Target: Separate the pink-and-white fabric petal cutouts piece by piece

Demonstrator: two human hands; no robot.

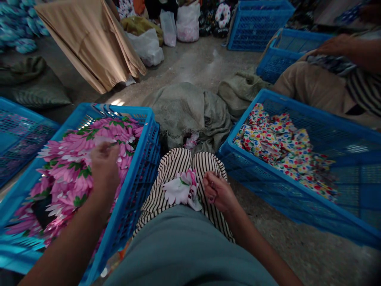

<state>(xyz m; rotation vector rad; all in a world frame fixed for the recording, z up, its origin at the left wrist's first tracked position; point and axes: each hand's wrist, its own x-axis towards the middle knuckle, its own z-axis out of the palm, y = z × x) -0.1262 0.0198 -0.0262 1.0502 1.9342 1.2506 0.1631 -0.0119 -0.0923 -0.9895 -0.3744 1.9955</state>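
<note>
My left hand (104,165) is over the left blue crate (150,119), its fingers bent together round a pale piece of petal cloth (102,140). Under it, pink cloth petals with green leaves (79,169) fill the crate. On my striped lap lie white and pink petal pieces (180,188). Just right of them, above my knee, my right hand (214,190) is closed; whatever is between its fingers is too small to make out.
A blue crate (262,159) at the right holds colourful dotted cloth pieces (279,145). Grey-green sacking (184,109) lies beyond my knees. Another person's hand (333,44) rests at the upper right. More blue crates (258,26) and white bags (188,24) stand farther back.
</note>
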